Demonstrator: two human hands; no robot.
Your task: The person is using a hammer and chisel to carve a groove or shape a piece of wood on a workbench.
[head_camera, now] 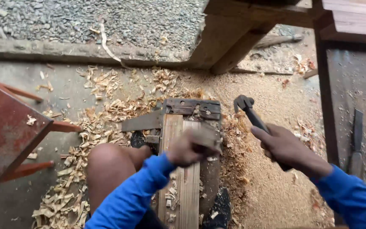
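The ground under me is pale, powdery sawdust point(276, 191), with curled wood shavings point(77, 169) heaped in a ragged band to the left. Beyond a concrete kerb point(64, 48) lies coarse grey gravel point(106, 17).

My left hand point(190, 147) is blurred. It is closed around a small wooden block point(206, 138), pressed onto the long planks point(183, 186) that run away from me. The planks are straight-grained and pale, flecked with chips. Their far end butts into a dark, worn clamp block point(193, 108) with a flat grey metal blade point(142, 121) sticking out to its left.

My right hand point(286, 148) is clamped on the handle of a claw hammer point(250, 112). The hammer's dark forked head is raised in the air just right of the clamp block, clear of the planks.

My bare knee point(109, 163) sits just left of the planks.

A rusty red metal surface point(5, 131) on thin red legs closes off the left edge. Dark timber posts point(323, 97) stand to the right, and beside them a chisel point(356, 144) lies on a dusty board. Between the planks and the posts is loose sawdust.
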